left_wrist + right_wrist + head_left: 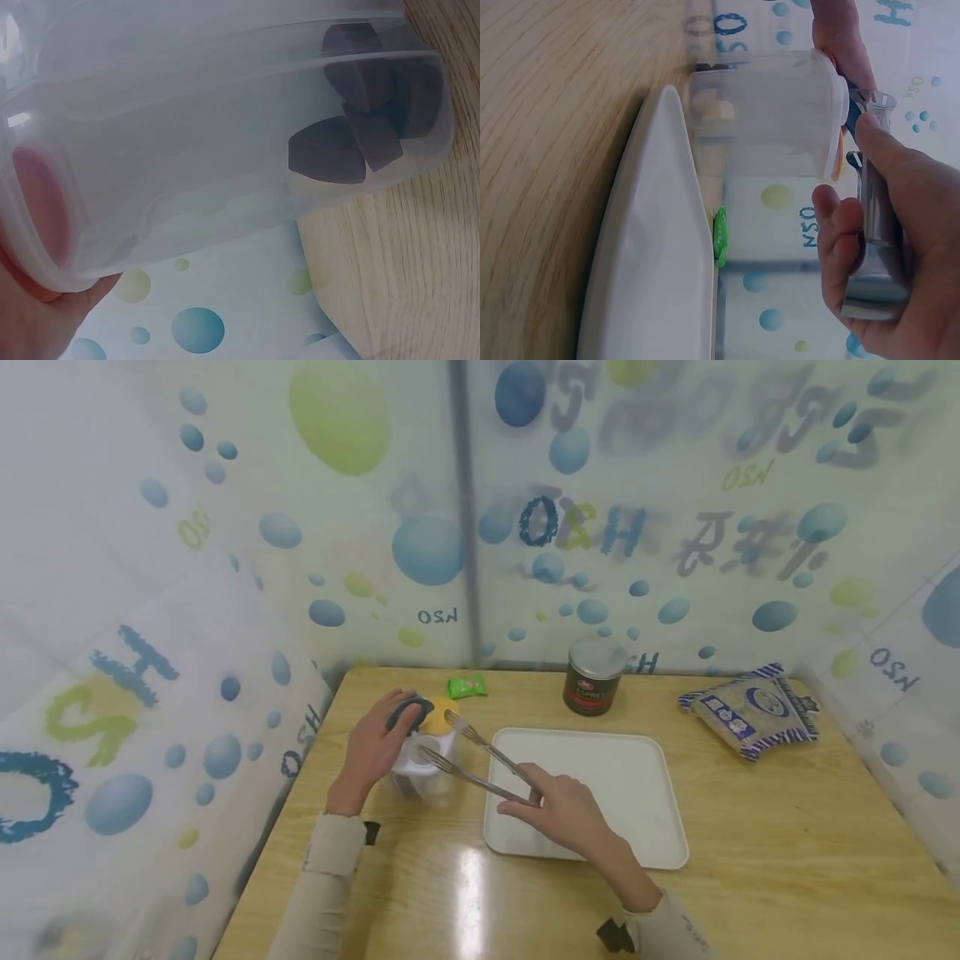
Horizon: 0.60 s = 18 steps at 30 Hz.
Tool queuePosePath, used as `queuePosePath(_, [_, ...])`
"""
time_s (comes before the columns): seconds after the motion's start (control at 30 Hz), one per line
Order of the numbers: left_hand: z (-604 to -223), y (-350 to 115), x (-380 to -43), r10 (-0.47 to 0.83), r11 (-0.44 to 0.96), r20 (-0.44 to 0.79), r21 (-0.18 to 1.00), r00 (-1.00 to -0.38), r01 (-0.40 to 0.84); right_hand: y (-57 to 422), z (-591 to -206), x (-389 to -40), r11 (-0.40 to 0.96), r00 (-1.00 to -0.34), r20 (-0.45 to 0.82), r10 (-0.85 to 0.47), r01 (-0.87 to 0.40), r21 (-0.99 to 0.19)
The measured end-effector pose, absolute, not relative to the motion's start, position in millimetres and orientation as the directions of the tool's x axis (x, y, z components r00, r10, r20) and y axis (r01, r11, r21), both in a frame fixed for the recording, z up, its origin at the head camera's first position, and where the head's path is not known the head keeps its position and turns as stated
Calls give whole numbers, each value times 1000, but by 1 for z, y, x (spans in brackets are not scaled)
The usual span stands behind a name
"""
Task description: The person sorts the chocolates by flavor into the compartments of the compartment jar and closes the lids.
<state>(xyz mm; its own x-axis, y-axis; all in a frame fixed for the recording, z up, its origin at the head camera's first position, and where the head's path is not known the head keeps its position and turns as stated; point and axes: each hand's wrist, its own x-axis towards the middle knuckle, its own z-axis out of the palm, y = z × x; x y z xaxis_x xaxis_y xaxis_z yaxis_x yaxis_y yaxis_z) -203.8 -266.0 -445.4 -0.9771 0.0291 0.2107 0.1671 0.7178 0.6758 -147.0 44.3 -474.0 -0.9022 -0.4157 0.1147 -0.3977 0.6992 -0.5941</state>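
Note:
A translucent plastic container point(427, 781) stands at the left of the table, with colored flaps, including an orange flap point(441, 717), on its top. My left hand point(375, 739) holds a dark blue flap point(408, 713) on that top between thumb and fingers. Through the wall, dark pieces point(330, 150) lie at the bottom in the left wrist view; pale pieces point(714, 109) show in the right wrist view. My right hand point(566, 810) grips metal tongs point(491, 785) around their bend. Their arms are spread, with tips over the container's top and nothing seen between them.
A white tray point(600, 777) lies under my right hand. Behind are a small green packet point(467, 686) and a dark espresso tin point(592, 681) with a pale lid. A blue-and-white bag point(753, 710) lies far right. Printed walls point(360, 577) border the table's back and sides.

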Motion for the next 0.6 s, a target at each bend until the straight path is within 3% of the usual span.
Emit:
queuePosePath(0.17, [-444,-266,-205,20,719,207,677,-978,158,60,-476,-150,701,-932,60,-358,-311,-642])
queuePosePath(0.4, [-446,-264,-208,23,724,207,671,-978,159,111,-484,-159,695,-987,-13,-161,-105,-711])
queuePosePath(0.6, [-446,-266,-204,11,724,211,672,-977,153,172,-503,-150,736,-997,13,-79,-67,-674])
